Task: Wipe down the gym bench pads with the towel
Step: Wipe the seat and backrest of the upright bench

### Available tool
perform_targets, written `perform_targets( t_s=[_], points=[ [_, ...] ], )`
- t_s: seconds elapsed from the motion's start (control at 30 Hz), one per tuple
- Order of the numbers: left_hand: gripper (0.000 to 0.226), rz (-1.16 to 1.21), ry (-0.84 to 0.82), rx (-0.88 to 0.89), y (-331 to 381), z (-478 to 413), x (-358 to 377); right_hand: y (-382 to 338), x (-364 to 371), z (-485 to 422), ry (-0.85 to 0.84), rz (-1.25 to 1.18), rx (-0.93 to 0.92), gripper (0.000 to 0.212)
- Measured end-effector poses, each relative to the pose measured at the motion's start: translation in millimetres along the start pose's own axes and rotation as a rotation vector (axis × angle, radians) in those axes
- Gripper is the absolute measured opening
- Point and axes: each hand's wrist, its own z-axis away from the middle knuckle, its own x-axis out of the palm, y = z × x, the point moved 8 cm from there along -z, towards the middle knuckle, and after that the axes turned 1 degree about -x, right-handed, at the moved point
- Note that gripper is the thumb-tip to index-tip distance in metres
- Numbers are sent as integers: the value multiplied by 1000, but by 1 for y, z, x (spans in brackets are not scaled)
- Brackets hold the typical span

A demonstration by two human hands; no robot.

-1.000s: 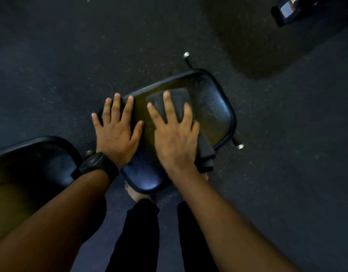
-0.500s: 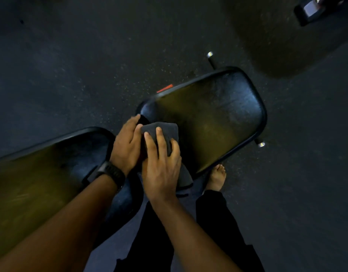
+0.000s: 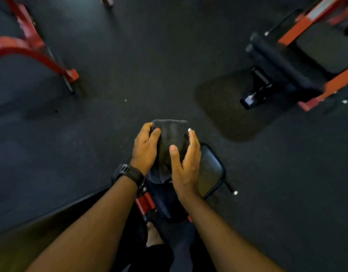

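While hands [image 3: 165, 152] hold towel [image 3: 172, 138] (folded), above pad [image 3: 210, 171]

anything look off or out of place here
Nothing stands out as spilled or damaged. The one oddity for a wipe-down: the dark towel is lifted off the seat pad, bunched between the left hand and right hand, so no wiping is happening now.

Dark rubber floor [image 3: 149, 65], red machine frame [image 3: 33, 46] at its far left, orange-framed machine [image 3: 306, 55] far right (blurred), darker floor patch [image 3: 228, 114] beside that machine
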Motion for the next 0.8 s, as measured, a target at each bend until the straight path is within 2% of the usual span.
perform_targets(
  t_s=[0.07,0.17,0.23,0.33,0.43,0.57,0.67,0.8],
  points=[
    [14,1,-44,56,49,1,14,-22,-26,-22,16,12,122,82],
    [16,-15,-87,157,123,20,37,-59,-81,-49,50,-62,146,65],
    [18,7,-68,165,141,12,40,-78,-91,-69,65,-82,92,55],
    [25,41,-122,187,198,28,69,-122,-155,-86,131,-102,3,46],
    [32,43,-144,254,255,38,106,-147,-214,-110,167,-113,-60,47],
    [19,-82,-129,383,318,48,171,-157,-303,-136,204,-65,-148,48],
    [20,-90,-111,455,361,56,226,-161,-371,-159,221,-47,-214,49],
    [24,-35,-49,539,414,72,298,-161,-447,-193,182,-54,-198,54]
  ],
)
